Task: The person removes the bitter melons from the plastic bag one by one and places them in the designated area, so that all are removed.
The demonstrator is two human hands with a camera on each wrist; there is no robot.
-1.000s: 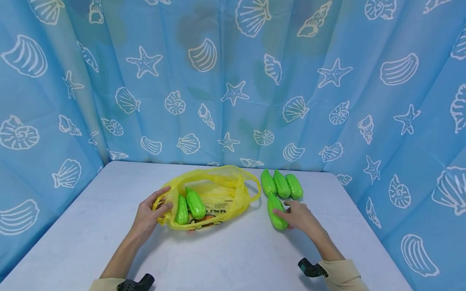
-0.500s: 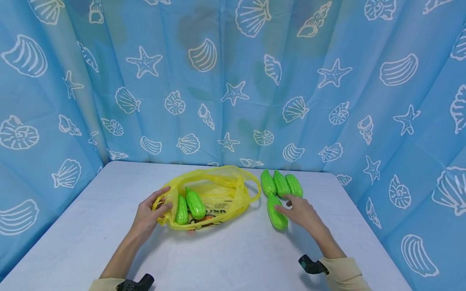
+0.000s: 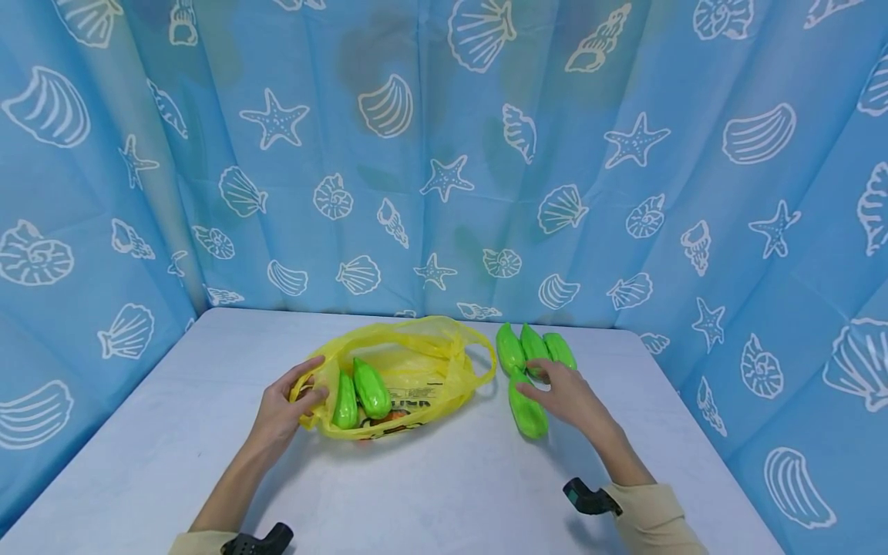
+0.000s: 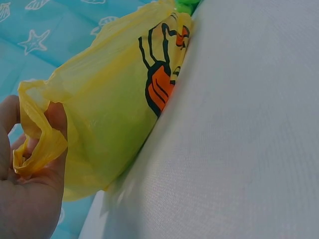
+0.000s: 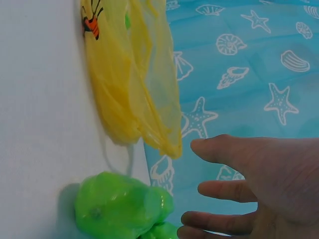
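My left hand [image 3: 283, 408] holds the left handle of a yellow plastic bag [image 3: 452, 378], whose mouth gapes open on the table. In the left wrist view the handle loops through the fingers of this left hand [image 4: 35, 194]. Two glossy green, elongated vegetable-shaped pieces lie inside the bag, one slim piece [image 3: 345, 402] beside a fuller one [image 3: 372, 389]. To the bag's right, a front green piece [image 3: 527, 408] lies below three more in a row. Above these hovers my right hand [image 3: 565, 393], fingers extended and spread; the right wrist view shows this right hand [image 5: 269, 184] holding nothing.
The row behind the front piece consists of a left green piece [image 3: 510, 351], a middle one [image 3: 535, 351] and a right one [image 3: 560, 351]. A white-covered table [image 3: 430, 493] carries everything. A blue shell-patterned curtain [image 3: 444, 231] hangs around its back and sides.
My right hand has come off the front green piece and shifted up and slightly left, toward the row behind. The left hand and the bag stay as they were.
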